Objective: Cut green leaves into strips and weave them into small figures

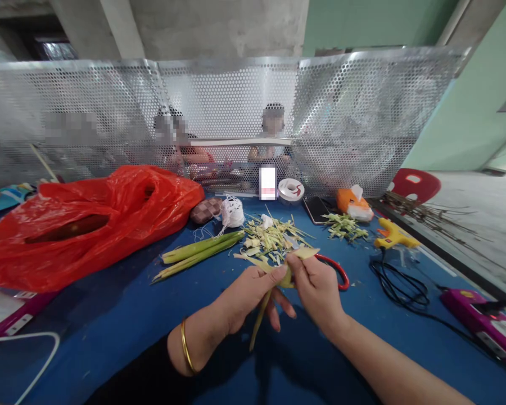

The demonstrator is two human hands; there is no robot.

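Note:
Between my two hands is a pale green piece of folded leaf (260, 318) whose narrow stem end points down toward me. My left hand (253, 292), with a gold bangle at the wrist, pinches it between thumb and fingers; its lower fingers stretch out below. My right hand (314, 281) grips the upper part with bent fingers, and a leaf tip sticks out above it. Just beyond lies a heap of cut leaf scraps (263, 242). Red-handled scissors (343, 279) rest beside my right hand, partly hidden. Long green leaf stalks (206, 249) lie left of the heap.
A red plastic bag (152, 225) fills the left side. White string (233, 212), a ribbon roll (290, 190) and a phone (316, 210) lie at the back. Right are a yellow glue gun (394, 233), its black cable and a purple power strip (484, 320). A perforated metal screen (231, 95) stands behind.

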